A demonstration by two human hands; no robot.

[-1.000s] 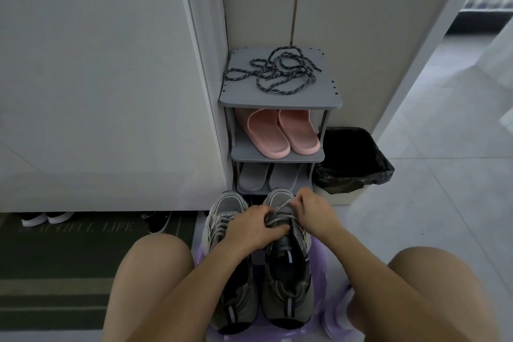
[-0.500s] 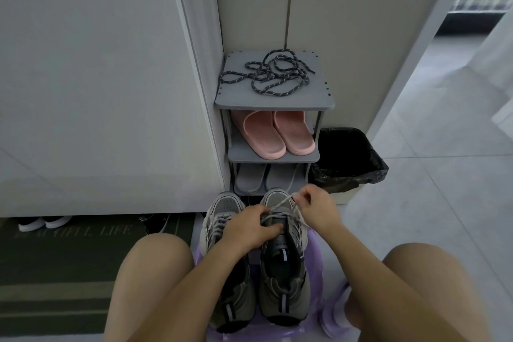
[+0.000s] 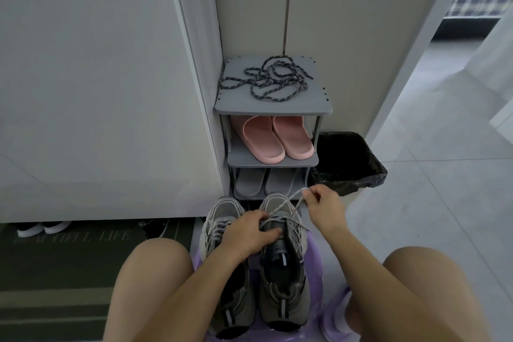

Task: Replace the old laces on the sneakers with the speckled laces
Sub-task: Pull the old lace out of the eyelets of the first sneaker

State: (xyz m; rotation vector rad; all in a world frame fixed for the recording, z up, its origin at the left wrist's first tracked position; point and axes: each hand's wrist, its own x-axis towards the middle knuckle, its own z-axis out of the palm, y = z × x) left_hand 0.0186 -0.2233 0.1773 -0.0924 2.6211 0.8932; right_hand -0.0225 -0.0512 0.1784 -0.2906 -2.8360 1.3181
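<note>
Pinching the old lace [image 3: 286,202] taut, the right hand [image 3: 324,208] hovers over the sneaker [image 3: 283,266] that the left hand [image 3: 247,236] grips.

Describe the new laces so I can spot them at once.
Find the grey shoe rack beside the black-lined bin. On its top shelf lie the speckled laces, a loose dark tangle with pale flecks, above the pink slippers.
</note>
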